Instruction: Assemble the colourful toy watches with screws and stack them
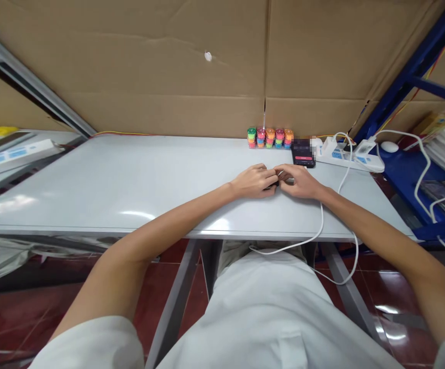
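My left hand (256,181) is closed around a small black object (271,185), mostly hidden under its fingers; its kind cannot be made out. Right beside it, my right hand (301,181) is closed with thumb and fingers pinching the end of a white cable (321,220). The fingertips of both hands meet over the white table. From below the right hand the cable drops over the table's front edge in a loop. A black phone (303,155) with a lit screen lies just beyond the right hand.
Stacks of colourful small containers (270,138) stand at the back by the cardboard wall (168,61). A white power strip (364,162) with plugged-in chargers lies at the right of the white table (110,179). A blue metal frame (402,77) rises on the right.
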### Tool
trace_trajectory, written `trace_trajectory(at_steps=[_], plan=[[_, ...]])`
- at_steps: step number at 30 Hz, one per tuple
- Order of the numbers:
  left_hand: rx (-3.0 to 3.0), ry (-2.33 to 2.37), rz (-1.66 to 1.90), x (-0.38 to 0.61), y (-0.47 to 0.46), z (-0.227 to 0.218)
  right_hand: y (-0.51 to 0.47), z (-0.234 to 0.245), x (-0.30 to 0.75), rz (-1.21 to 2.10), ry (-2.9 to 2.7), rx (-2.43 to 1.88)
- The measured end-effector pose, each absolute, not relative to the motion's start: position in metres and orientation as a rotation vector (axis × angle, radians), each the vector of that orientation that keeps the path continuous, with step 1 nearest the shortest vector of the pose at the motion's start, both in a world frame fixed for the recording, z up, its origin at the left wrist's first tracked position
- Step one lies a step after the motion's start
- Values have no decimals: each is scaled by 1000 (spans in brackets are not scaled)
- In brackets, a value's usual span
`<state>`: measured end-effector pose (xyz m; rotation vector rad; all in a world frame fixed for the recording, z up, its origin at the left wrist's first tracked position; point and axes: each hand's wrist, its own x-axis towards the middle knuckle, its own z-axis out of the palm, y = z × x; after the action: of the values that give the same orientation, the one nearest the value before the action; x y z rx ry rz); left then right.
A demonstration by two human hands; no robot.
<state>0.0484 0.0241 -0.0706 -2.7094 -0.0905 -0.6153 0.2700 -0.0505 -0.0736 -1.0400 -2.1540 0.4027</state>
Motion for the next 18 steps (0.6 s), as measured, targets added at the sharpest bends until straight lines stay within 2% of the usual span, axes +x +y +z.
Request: trace_trajectory(at_steps=[18], plan=[[-2736, -256, -478, 50, 18, -68, -35, -67, 270, 342, -2376, -1079]])
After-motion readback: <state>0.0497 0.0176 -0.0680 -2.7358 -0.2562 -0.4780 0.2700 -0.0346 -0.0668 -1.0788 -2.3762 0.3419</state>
